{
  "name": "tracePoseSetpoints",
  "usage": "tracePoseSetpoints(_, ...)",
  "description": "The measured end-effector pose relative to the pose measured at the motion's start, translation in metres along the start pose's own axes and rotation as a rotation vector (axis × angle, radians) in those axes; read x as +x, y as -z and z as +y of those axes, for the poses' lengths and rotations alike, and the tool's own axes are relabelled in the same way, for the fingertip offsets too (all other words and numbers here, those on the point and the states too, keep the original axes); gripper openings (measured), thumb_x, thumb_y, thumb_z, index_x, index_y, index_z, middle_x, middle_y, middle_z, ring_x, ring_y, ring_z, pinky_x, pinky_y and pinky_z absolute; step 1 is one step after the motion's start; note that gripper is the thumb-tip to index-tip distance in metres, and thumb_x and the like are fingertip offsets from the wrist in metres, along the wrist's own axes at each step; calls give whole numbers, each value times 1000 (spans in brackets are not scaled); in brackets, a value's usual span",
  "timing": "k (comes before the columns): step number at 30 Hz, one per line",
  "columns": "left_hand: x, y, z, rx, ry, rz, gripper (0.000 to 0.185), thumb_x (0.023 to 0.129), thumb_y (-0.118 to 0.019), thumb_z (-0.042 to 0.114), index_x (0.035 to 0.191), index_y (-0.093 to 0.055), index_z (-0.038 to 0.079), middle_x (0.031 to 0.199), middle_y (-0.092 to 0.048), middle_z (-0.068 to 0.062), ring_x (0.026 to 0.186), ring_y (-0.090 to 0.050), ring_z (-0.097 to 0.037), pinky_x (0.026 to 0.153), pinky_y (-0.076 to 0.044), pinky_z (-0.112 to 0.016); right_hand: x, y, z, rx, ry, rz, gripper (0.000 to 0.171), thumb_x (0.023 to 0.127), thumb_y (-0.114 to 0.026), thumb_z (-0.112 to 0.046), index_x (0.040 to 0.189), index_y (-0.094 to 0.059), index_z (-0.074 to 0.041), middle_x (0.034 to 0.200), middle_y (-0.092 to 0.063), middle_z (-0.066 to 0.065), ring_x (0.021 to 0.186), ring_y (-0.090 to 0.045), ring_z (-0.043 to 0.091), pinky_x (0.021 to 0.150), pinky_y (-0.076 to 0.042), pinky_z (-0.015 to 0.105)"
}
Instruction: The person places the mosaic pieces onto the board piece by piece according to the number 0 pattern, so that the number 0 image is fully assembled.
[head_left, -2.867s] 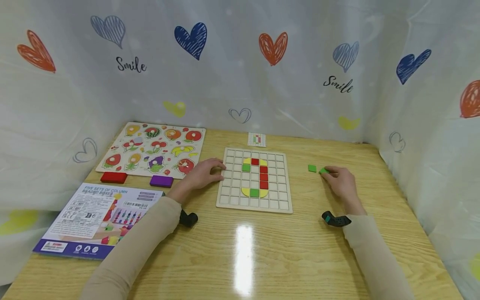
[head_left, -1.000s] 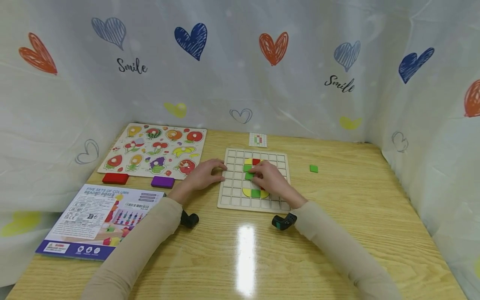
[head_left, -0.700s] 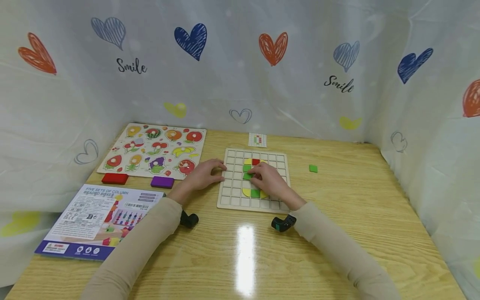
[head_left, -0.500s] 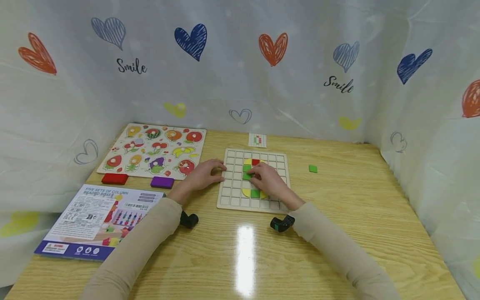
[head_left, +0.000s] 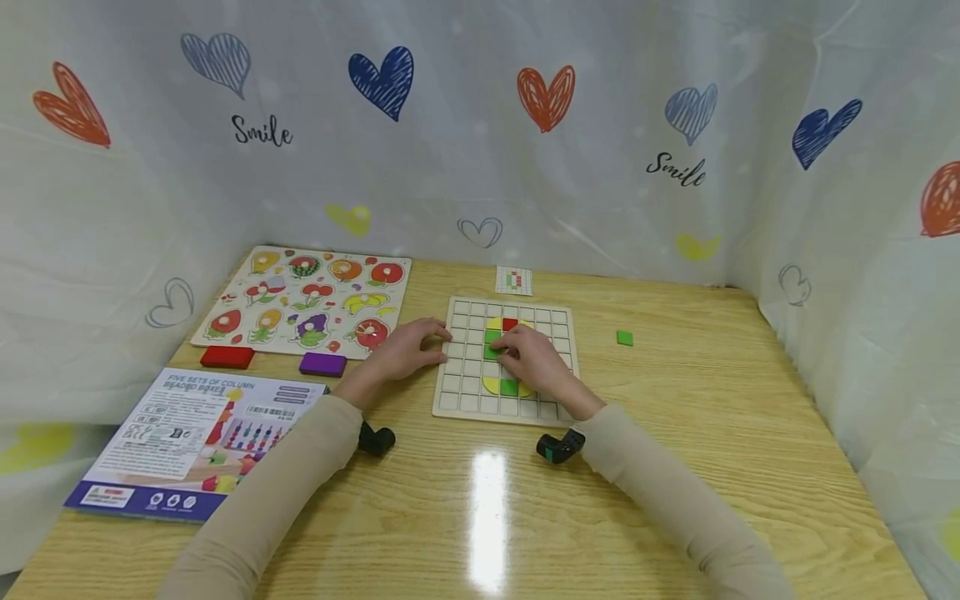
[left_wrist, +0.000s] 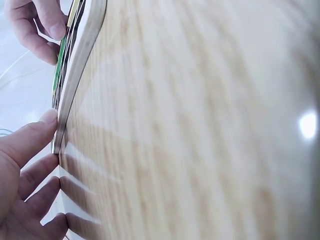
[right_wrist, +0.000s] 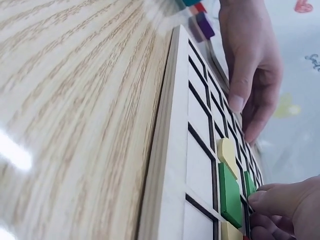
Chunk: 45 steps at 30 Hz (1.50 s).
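Observation:
A wooden grid board (head_left: 465, 402) lies mid-table, with red, yellow and green pieces set in its cells. My right hand (head_left: 536, 358) reaches over it, thumb and index finger pinching a green square tile (head_left: 491, 352) just below another green tile (head_left: 492, 336). In the right wrist view the thumb (right_wrist: 270, 199) meets the tile's edge; the hand hides part of the pattern. At the board's left edge my left hand (head_left: 405, 348) rests with relaxed fingers; its thumb (left_wrist: 31, 137) touches the rim in the left wrist view.
One loose green tile (head_left: 625, 337) lies right of the board. A small pattern card (head_left: 513, 281) is behind it. On the left are a fruit puzzle board (head_left: 330, 287), a red block (head_left: 227, 357), a purple block (head_left: 322, 364) and a flat printed box (head_left: 180, 433).
My right hand has carried a green tile from the table's right side onto the board, then shifted it slightly left beneath the other green tile. The left hand has stayed at the board's edge.

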<state>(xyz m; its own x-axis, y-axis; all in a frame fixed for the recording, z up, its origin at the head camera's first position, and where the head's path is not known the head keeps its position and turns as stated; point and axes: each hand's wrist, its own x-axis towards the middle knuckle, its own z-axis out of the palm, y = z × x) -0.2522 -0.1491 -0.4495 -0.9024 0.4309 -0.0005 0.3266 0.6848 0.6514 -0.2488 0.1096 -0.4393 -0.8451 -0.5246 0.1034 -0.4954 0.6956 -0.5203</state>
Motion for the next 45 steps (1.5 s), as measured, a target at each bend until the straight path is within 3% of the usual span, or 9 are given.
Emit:
tracePoseSetpoints(20, -1, 1, 3, -8, 6, -2, 33, 93, -69, 19, 123, -65, 7, 146, -47, -16, 141, -34, -34, 117, -24, -48, 0, -2, 0, -12, -10, 25, 21, 93, -68, -11, 113, -72, -5, 105, -66, 9, 85, -58, 17, 75, -50, 33)
tracePoseSetpoints(29, -2, 1, 3, -11, 9, -6, 33, 93, -69, 19, 123, -65, 7, 146, -47, -16, 141, -33, -34, 117, -24, -48, -5, 5, 6, 139, -80, 40, 25, 96, -64, -16, 119, -70, -8, 109, -65, 6, 93, -62, 17, 80, -53, 34)
tracePoseSetpoints(36, -2, 0, 3, 3, 6, -10, 34, 93, -69, 19, 124, -64, 7, 146, -46, -16, 141, -33, -35, 117, -24, -48, -28, 15, 18, 241, -142, 116, 25, 96, -64, -21, 118, -70, -12, 115, -66, 2, 100, -62, 18, 88, -53, 37)
tracePoseSetpoints(45, -3, 2, 7, -4, 18, -6, 33, 93, -69, 19, 123, -64, 7, 146, -46, -17, 141, -33, -35, 117, -24, -48, -71, 34, 51, 321, -322, 198, 31, 97, -62, -28, 125, -66, -13, 120, -62, 5, 105, -59, 21, 90, -50, 39)
